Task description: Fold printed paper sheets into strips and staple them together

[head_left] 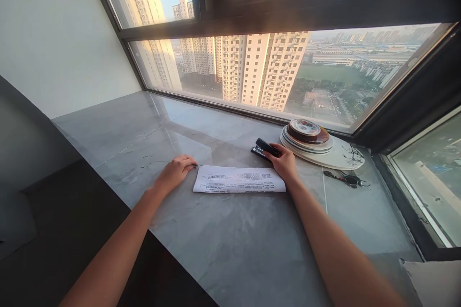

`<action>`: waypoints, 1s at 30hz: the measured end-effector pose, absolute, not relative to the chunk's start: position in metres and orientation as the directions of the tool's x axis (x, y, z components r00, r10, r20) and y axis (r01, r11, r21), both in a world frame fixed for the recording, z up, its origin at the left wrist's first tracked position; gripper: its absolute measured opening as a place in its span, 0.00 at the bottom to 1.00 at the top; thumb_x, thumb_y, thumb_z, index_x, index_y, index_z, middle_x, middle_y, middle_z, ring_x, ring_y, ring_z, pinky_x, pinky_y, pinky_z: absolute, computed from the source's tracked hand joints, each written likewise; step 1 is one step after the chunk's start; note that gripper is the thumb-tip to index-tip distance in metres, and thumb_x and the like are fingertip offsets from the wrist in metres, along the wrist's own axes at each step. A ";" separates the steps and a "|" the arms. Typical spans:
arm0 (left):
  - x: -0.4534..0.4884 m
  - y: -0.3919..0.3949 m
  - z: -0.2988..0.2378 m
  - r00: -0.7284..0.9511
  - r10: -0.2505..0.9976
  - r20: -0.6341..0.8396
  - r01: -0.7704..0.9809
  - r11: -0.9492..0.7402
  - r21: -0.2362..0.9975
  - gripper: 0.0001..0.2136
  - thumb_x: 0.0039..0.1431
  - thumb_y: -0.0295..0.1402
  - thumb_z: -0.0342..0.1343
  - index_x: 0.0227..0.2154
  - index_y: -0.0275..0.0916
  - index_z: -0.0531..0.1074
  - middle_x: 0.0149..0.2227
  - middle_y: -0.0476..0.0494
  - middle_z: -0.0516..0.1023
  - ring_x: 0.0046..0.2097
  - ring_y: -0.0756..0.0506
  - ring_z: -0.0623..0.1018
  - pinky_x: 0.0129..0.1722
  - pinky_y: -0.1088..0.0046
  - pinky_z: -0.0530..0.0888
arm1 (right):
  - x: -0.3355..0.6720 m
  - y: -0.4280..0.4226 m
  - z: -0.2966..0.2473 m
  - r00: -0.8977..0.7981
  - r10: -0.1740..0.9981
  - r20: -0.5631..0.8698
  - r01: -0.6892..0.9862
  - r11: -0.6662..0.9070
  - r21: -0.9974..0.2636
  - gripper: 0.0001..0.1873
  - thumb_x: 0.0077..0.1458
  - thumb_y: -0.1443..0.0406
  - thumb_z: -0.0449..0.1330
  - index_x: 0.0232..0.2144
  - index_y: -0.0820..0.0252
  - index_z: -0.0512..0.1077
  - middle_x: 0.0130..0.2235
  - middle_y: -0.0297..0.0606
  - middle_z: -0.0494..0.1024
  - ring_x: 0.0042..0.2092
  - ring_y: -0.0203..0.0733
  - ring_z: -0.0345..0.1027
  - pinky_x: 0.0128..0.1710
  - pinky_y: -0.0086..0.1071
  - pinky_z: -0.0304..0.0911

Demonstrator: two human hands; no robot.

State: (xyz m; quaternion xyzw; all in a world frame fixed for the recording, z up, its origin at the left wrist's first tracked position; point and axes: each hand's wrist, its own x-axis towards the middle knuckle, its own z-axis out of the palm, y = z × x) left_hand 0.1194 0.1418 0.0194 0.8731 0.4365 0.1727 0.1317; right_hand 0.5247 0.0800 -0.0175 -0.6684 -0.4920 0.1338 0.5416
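Observation:
A black stapler [265, 147] is in my right hand [285, 163], whose fingers wrap round its rear part. The stapler's jaws point left, just beyond the upper right edge of a folded sheet of printed paper [239, 180]. This paper lies flat as a long strip on the grey stone sill [230, 239]. My left hand [176, 171] rests on the sill with loosely bent fingers, its fingertips by the paper's upper left corner. A small dark spot shows at those fingertips; I cannot make out what it is.
Behind my right hand, a stack of plates [306, 136] stands on an oval white board [345, 153]. A dark corded item with a ring [351, 180] lies in front of it. Windows with a dark frame [252, 18] border the sill. The sill's front edge drops off at lower left.

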 end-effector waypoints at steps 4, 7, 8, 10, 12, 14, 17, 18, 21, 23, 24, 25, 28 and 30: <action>0.103 0.100 0.017 0.436 0.882 0.178 0.814 -0.471 0.340 0.15 0.68 0.36 0.48 0.46 0.43 0.79 0.48 0.41 0.80 0.45 0.40 0.80 0.44 0.64 0.76 | 0.524 0.080 -0.016 0.482 0.806 0.345 0.489 0.079 -0.868 0.25 0.46 0.54 0.70 0.45 0.61 0.82 0.38 0.43 0.84 0.38 0.48 0.75 0.41 0.38 0.67; 0.105 0.062 0.015 0.401 0.903 0.154 0.838 -0.429 0.337 0.14 0.68 0.36 0.48 0.45 0.43 0.79 0.47 0.42 0.80 0.43 0.41 0.81 0.42 0.65 0.75 | 0.524 0.079 -0.015 0.491 0.804 0.336 0.490 0.064 -0.869 0.25 0.45 0.54 0.70 0.45 0.61 0.82 0.37 0.43 0.84 0.38 0.48 0.75 0.41 0.38 0.67; 0.109 0.050 0.014 0.406 0.903 0.143 0.835 -0.430 0.343 0.14 0.68 0.36 0.48 0.45 0.44 0.79 0.47 0.43 0.80 0.43 0.41 0.81 0.42 0.66 0.75 | 0.524 0.079 -0.015 0.491 0.805 0.334 0.490 0.062 -0.869 0.26 0.45 0.54 0.70 0.45 0.61 0.82 0.37 0.43 0.84 0.38 0.48 0.75 0.41 0.38 0.67; 0.115 0.030 0.013 0.414 0.903 0.113 0.832 -0.426 0.356 0.14 0.68 0.35 0.48 0.46 0.45 0.79 0.47 0.44 0.80 0.43 0.42 0.81 0.41 0.67 0.75 | 0.525 0.079 -0.015 0.487 0.807 0.334 0.486 0.066 -0.871 0.26 0.45 0.54 0.70 0.45 0.62 0.82 0.37 0.43 0.84 0.38 0.48 0.75 0.41 0.39 0.67; 0.118 0.016 0.013 0.388 0.917 0.092 0.847 -0.394 0.355 0.13 0.68 0.35 0.49 0.47 0.46 0.78 0.48 0.45 0.80 0.43 0.42 0.81 0.41 0.67 0.75 | 0.525 0.079 -0.016 0.482 0.808 0.338 0.481 0.079 -0.873 0.26 0.46 0.54 0.70 0.45 0.62 0.82 0.37 0.43 0.84 0.38 0.49 0.75 0.42 0.39 0.68; 0.113 0.008 0.017 0.328 0.941 0.080 0.877 -0.335 0.345 0.12 0.67 0.33 0.50 0.45 0.45 0.78 0.47 0.45 0.81 0.43 0.41 0.81 0.40 0.67 0.74 | 0.525 0.080 -0.018 0.488 0.802 0.345 0.472 0.091 -0.877 0.25 0.46 0.54 0.70 0.45 0.61 0.82 0.38 0.43 0.84 0.38 0.49 0.75 0.42 0.39 0.68; 0.102 0.000 0.027 0.297 0.954 0.043 0.881 -0.291 0.372 0.11 0.66 0.33 0.52 0.43 0.45 0.79 0.46 0.46 0.81 0.44 0.41 0.81 0.41 0.67 0.74 | 0.526 0.082 -0.022 0.501 0.793 0.347 0.450 0.103 -0.887 0.25 0.46 0.53 0.70 0.45 0.61 0.82 0.38 0.43 0.84 0.39 0.49 0.76 0.42 0.39 0.68; 0.101 -0.003 0.031 0.322 0.947 0.013 0.866 -0.301 0.400 0.10 0.66 0.33 0.52 0.42 0.46 0.79 0.45 0.46 0.81 0.44 0.41 0.81 0.42 0.67 0.74 | 0.526 0.083 -0.023 0.504 0.792 0.345 0.443 0.106 -0.890 0.25 0.46 0.53 0.70 0.45 0.61 0.82 0.38 0.43 0.84 0.39 0.49 0.76 0.42 0.39 0.68; 0.113 -0.015 0.037 0.435 0.897 -0.077 0.796 -0.343 0.499 0.09 0.65 0.32 0.54 0.41 0.47 0.79 0.46 0.49 0.81 0.42 0.44 0.81 0.43 0.69 0.75 | 0.527 0.084 -0.025 0.508 0.789 0.346 0.437 0.110 -0.893 0.26 0.45 0.54 0.71 0.45 0.61 0.82 0.39 0.43 0.84 0.40 0.50 0.77 0.43 0.39 0.68; 0.132 -0.022 0.036 0.485 0.871 -0.076 0.749 -0.369 0.550 0.10 0.65 0.30 0.53 0.41 0.47 0.79 0.46 0.48 0.81 0.43 0.44 0.80 0.44 0.69 0.74 | 0.527 0.084 -0.025 0.509 0.787 0.348 0.435 0.113 -0.893 0.26 0.45 0.54 0.71 0.45 0.61 0.82 0.39 0.44 0.85 0.40 0.50 0.77 0.43 0.40 0.69; 0.143 -0.025 0.035 0.502 0.862 -0.061 0.728 -0.384 0.567 0.11 0.65 0.28 0.53 0.41 0.46 0.80 0.46 0.48 0.81 0.43 0.44 0.80 0.45 0.69 0.74 | 0.527 0.084 -0.025 0.508 0.788 0.347 0.434 0.114 -0.894 0.26 0.45 0.54 0.71 0.45 0.61 0.82 0.39 0.44 0.85 0.40 0.50 0.77 0.43 0.40 0.69; 0.155 -0.028 0.033 0.522 0.851 -0.053 0.711 -0.400 0.579 0.12 0.65 0.27 0.53 0.41 0.46 0.80 0.46 0.48 0.81 0.44 0.45 0.80 0.45 0.69 0.74 | 0.527 0.084 -0.025 0.505 0.791 0.346 0.432 0.115 -0.894 0.26 0.45 0.54 0.71 0.45 0.61 0.82 0.39 0.44 0.85 0.40 0.50 0.77 0.43 0.39 0.69; 0.185 -0.030 0.032 0.603 0.795 -0.057 0.664 -0.461 0.589 0.11 0.63 0.25 0.56 0.41 0.45 0.81 0.44 0.48 0.81 0.45 0.44 0.80 0.46 0.69 0.73 | 0.528 0.085 -0.026 0.495 0.794 0.352 0.435 0.124 -0.892 0.25 0.46 0.55 0.71 0.45 0.61 0.82 0.39 0.43 0.84 0.40 0.50 0.77 0.43 0.40 0.69; 0.199 -0.025 0.035 0.664 0.746 -0.051 0.612 -0.502 0.611 0.09 0.60 0.28 0.62 0.41 0.46 0.82 0.44 0.48 0.81 0.46 0.43 0.79 0.45 0.69 0.73 | 0.529 0.086 -0.029 0.513 0.785 0.346 0.409 0.131 -0.903 0.24 0.46 0.55 0.71 0.45 0.60 0.82 0.39 0.43 0.84 0.40 0.50 0.77 0.43 0.40 0.69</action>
